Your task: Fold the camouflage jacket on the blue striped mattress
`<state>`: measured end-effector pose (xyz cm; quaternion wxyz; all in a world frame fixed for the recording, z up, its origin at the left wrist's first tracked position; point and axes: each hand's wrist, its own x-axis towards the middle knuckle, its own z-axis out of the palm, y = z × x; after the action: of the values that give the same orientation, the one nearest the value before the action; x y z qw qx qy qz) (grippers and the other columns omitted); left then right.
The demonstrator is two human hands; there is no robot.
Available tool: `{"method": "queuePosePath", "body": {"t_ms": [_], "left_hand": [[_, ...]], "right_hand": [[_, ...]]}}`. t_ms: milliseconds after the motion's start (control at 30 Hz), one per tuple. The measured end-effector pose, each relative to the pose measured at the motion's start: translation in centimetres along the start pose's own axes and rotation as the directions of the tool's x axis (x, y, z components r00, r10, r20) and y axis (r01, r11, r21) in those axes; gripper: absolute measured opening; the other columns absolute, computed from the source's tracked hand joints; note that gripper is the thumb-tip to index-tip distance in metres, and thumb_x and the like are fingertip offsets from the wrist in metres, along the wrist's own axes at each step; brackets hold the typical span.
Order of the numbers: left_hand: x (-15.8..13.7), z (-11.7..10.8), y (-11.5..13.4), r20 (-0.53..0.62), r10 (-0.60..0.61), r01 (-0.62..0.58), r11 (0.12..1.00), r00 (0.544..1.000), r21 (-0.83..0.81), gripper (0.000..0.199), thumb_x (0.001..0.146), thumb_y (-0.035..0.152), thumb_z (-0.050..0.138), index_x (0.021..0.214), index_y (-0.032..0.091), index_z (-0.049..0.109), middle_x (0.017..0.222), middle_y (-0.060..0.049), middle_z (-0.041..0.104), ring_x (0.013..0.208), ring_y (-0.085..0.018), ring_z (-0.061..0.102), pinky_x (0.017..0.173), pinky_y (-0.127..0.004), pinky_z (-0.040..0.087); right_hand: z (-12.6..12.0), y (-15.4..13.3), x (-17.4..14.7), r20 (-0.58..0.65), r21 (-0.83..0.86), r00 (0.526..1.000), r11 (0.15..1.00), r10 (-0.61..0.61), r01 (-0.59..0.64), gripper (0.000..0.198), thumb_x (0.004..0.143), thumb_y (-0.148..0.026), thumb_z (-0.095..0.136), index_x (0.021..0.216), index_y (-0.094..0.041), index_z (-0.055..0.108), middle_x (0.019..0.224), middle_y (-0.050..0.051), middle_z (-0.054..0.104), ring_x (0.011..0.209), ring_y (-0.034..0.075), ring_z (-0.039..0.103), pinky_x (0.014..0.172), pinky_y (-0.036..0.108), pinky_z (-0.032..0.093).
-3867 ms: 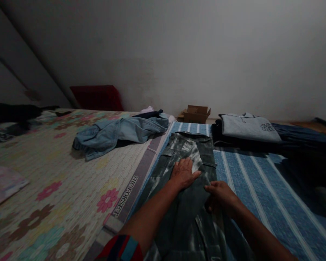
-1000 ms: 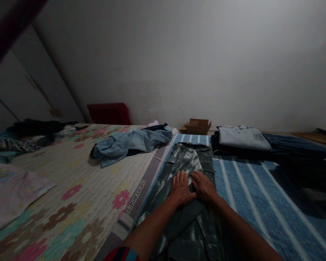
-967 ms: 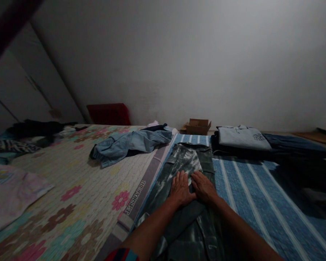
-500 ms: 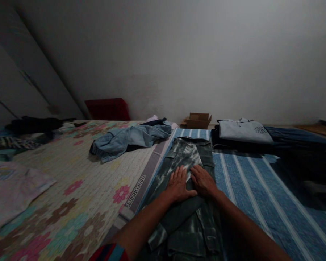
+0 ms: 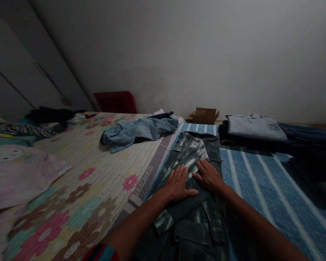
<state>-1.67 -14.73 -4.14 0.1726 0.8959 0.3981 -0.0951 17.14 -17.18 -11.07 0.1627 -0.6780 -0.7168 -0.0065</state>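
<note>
Green tie-dye cargo trousers (image 5: 191, 152) lie lengthwise on a blue striped mat (image 5: 258, 181). My left hand (image 5: 177, 184) rests flat on the trousers, fingers spread, pointing away from me. My right hand (image 5: 208, 175) presses flat beside it, close to the left hand, over a pale folded panel. Neither hand grips the cloth. Pocket flaps show near my forearms at the lower edge of the view.
A crumpled blue denim garment (image 5: 139, 131) lies on the floral mat (image 5: 78, 181) to the left. Folded clothes topped by a grey shirt (image 5: 255, 127) sit at the far right. A cardboard box (image 5: 205, 115) and a red cushion (image 5: 115, 102) stand by the wall. Loose cloth (image 5: 19, 170) lies left.
My right hand moved from the trousers' right edge to lie flat beside my left hand. Both hands then slid slightly toward me, and the view shifted left.
</note>
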Motion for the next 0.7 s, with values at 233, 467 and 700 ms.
{"method": "queuePosePath", "body": {"t_ms": [233,467,700], "left_hand": [[-5.7,-0.4,-2.0,-0.044,0.001,-0.004,0.998,0.999,-0.06,0.084,0.082,0.064,0.047,0.147,0.014,0.026,0.157,-0.015,0.009,0.144,-0.029,0.006,0.115,-0.049,0.014],[-9.2,1.3,-3.9,-0.158,-0.066,0.05,0.993,0.985,-0.104,0.069,0.086,0.058,0.046,0.142,0.019,0.038,0.155,-0.011,0.022,0.143,-0.028,0.015,0.114,-0.048,0.019],[-10.2,2.6,-3.5,-0.189,-0.102,0.086,0.992,0.977,-0.087,0.063,0.089,0.055,0.044,0.14,0.018,0.04,0.154,-0.01,0.026,0.143,-0.026,0.016,0.115,-0.048,0.016]], "right_hand": [[-1.5,0.9,-0.7,-0.099,0.176,0.995,0.984,0.014,0.004,0.051,0.092,-0.046,0.04,0.131,-0.015,0.05,0.136,0.015,0.05,0.129,0.028,0.042,0.105,0.044,0.035],[-4.7,0.5,-1.6,-0.214,0.255,0.975,0.967,0.051,0.005,0.05,0.094,-0.047,0.031,0.125,-0.015,0.055,0.126,0.014,0.058,0.119,0.026,0.051,0.102,0.042,0.04],[-3.0,-4.3,-4.6,-0.009,0.174,0.992,0.977,-0.125,0.125,0.057,0.091,-0.05,0.042,0.136,-0.015,0.047,0.145,0.016,0.041,0.137,0.03,0.031,0.109,0.049,0.029]]}}
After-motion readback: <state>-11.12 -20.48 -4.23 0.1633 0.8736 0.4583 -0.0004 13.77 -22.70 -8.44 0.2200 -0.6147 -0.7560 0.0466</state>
